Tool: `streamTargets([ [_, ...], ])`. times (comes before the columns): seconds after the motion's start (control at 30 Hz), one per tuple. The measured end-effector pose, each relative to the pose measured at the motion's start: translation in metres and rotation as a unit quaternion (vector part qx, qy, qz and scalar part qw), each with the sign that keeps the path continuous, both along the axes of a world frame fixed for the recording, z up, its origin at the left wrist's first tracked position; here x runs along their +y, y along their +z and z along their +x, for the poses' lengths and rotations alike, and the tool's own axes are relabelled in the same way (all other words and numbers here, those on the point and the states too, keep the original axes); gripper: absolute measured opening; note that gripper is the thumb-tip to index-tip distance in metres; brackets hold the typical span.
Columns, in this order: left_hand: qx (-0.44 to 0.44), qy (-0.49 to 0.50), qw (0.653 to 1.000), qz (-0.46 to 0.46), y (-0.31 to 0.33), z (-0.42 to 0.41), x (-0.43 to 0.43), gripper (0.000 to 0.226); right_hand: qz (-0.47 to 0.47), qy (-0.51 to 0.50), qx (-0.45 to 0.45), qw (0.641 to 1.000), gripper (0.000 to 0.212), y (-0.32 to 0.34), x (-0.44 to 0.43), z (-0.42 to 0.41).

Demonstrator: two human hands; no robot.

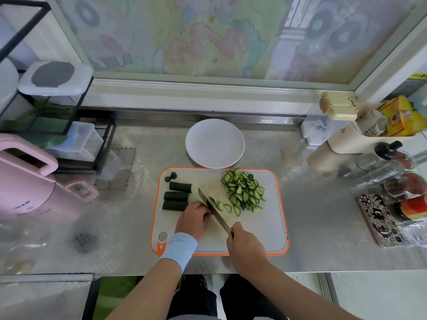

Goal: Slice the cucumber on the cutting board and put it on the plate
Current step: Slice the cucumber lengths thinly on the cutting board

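A home kitchen; steel counter (312, 204), spice jars (397, 174), pink kettle (25, 181).

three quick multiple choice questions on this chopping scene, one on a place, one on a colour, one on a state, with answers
1. Where does the pile of cucumber slices lie?
A. on the right part of the cutting board
B. in a bowl
C. on the floor

2. What colour is the cutting board's rim?
A. blue
B. orange
C. green

3. What state is the plate in?
A. heaped with slices
B. empty
C. broken

Answers: 1 A, the slices sit on the board, right of the knife; 2 B, an orange band rings the board; 3 B, its white face is bare.
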State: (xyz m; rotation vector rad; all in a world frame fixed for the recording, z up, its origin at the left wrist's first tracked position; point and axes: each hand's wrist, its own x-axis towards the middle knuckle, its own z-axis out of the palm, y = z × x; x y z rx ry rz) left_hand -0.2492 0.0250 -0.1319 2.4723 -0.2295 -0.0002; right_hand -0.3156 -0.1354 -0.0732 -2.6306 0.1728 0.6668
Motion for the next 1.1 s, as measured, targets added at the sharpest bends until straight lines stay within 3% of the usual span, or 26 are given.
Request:
streamTargets([
  [0.17,-0.005,0.004,1.0,-0.002,-0.003,0.0,0.0,0.007,-0.038,0.046,0.021,0.998,0.014,-0.001,0.005,0.0],
  [0.27,-0.002,0.011,1.0,-0.002,-0.003,-0.001,-0.002,0.007,-0.021,0.007,0.028,0.999,0.012,-0.003,0.009,0.009],
  [0.6,0.004,0.012,1.0,-0.005,-0.002,-0.003,-0.003,0.006,0.006,0.018,0.011,1.0,0.01,-0.002,0.018,0.023],
  [1.1,0.02,0.022,1.0,-0.008,-0.005,-0.003,0.0,0.008,-0.024,0.025,0.016,0.999,0.015,0.004,0.011,-0.001],
])
